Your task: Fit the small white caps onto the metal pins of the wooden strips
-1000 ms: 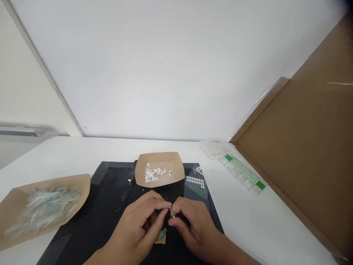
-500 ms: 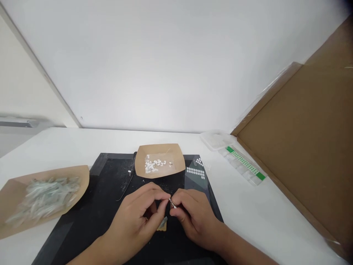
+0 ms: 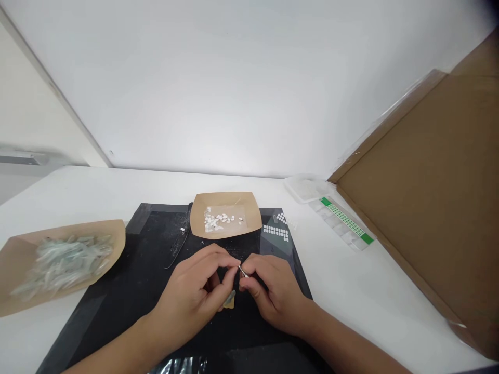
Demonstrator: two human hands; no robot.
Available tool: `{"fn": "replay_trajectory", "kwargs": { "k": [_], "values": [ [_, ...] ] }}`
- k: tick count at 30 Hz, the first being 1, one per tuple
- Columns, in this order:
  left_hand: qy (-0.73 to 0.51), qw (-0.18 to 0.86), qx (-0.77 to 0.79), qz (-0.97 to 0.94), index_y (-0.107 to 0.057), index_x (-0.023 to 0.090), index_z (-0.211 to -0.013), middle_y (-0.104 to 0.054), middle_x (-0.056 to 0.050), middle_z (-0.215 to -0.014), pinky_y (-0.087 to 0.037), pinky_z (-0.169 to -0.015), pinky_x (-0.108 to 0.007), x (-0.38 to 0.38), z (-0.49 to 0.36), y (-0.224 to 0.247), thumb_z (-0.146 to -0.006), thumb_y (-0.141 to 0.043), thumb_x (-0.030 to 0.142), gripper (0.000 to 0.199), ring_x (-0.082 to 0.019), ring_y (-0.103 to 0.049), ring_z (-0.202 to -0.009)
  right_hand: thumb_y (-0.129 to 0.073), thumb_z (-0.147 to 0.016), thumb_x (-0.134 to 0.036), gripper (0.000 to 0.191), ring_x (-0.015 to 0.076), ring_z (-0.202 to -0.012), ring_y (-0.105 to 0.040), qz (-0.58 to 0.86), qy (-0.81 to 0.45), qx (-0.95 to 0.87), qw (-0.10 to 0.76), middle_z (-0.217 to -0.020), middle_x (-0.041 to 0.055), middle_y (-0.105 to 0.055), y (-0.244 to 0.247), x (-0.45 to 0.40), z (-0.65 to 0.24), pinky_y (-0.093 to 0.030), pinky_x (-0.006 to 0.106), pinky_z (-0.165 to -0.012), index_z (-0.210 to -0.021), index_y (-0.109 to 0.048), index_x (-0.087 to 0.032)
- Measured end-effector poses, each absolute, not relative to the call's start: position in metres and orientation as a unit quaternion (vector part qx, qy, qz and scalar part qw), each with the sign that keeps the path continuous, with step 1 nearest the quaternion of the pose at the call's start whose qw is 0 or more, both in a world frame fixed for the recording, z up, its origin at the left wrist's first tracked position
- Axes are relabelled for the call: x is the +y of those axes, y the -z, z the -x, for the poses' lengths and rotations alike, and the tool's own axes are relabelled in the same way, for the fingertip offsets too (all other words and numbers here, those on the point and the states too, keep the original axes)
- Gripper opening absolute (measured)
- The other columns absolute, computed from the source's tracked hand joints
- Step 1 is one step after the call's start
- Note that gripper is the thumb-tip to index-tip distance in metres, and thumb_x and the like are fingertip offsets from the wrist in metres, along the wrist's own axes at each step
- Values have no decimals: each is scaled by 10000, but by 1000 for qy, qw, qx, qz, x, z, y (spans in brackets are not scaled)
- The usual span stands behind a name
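Observation:
Over the black mat, my left hand [image 3: 195,293] pinches one end of a small thin shiny piece [image 3: 244,271] between thumb and forefinger. The other end, which has a white bit on it, sits in the closed thumb and forefinger of my right hand [image 3: 275,291]. The piece is too small to name its kind. Below the fingertips lies a small yellow piece [image 3: 230,303] with something greyish-green on top, partly hidden by my left hand. Just beyond my hands stands a brown paper tray [image 3: 254,214] holding loose white bits [image 3: 213,223].
At left, a larger paper tray [image 3: 15,249] holds a pile of clear-and-green plastic slips [image 3: 74,257]. White dots on a clear sheet [image 3: 276,232] lie at the black mat's [image 3: 128,291] right edge. Farther right are a green-striped strip [image 3: 346,221], a clear plastic container [image 3: 307,188] and a cardboard box [image 3: 421,208].
The view has tipped down a little, so everything sits higher, and shiny plastic now shows at the bottom edge. Both hands keep the same pinch on the small piece.

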State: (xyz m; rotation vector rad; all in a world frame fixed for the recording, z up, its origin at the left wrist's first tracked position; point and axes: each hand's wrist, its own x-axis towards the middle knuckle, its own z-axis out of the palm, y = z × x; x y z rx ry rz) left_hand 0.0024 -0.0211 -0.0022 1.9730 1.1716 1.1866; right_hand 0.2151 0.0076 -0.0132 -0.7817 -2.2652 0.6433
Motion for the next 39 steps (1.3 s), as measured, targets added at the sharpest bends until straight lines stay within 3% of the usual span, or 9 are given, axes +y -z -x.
{"fn": "replay_trajectory", "kwargs": {
  "k": [12, 23, 33, 39],
  "values": [
    [-442, 366, 460, -677, -779, 190, -942, -708, -16, -870, -514, -435, -112, -23, -4, -2, -983, -661, 216, 128, -50, -664, -482, -436, -1145, -397, 302, 156, -693, -581, 295, -263, -862, 317, -793, 1, -664, 11, 6, -214, -405, 288, -686, -932, -564, -225],
    [-437, 492, 461, -595, -792, 149, -903, -720, -28, -839, -542, -426, -131, -24, -1, -5, -959, -698, 256, 153, -74, -675, -443, -417, -1147, -421, 389, 135, -693, -630, 278, -400, -812, 321, -780, 3, -678, 5, 6, -214, -478, 258, -682, -881, -611, -214],
    [-446, 578, 425, -536, -801, 161, -921, -735, -12, -816, -563, -409, -164, -22, -2, -8, -974, -711, 269, 151, -96, -674, -377, -467, -1134, -486, 390, 86, -537, -519, 303, -570, -698, 309, -753, -12, -661, 5, 1, -215, -428, 210, -532, -931, -629, -196],
    [-432, 630, 403, -505, -809, 158, -958, -741, -27, -835, -566, -368, -167, -21, -2, -10, -984, -721, 337, 201, -120, -693, -393, -487, -1132, -471, 357, 75, -522, -490, 296, -605, -661, 331, -734, -21, -646, 4, 1, -214, -406, 194, -505, -963, -626, -188]
  ]
}}
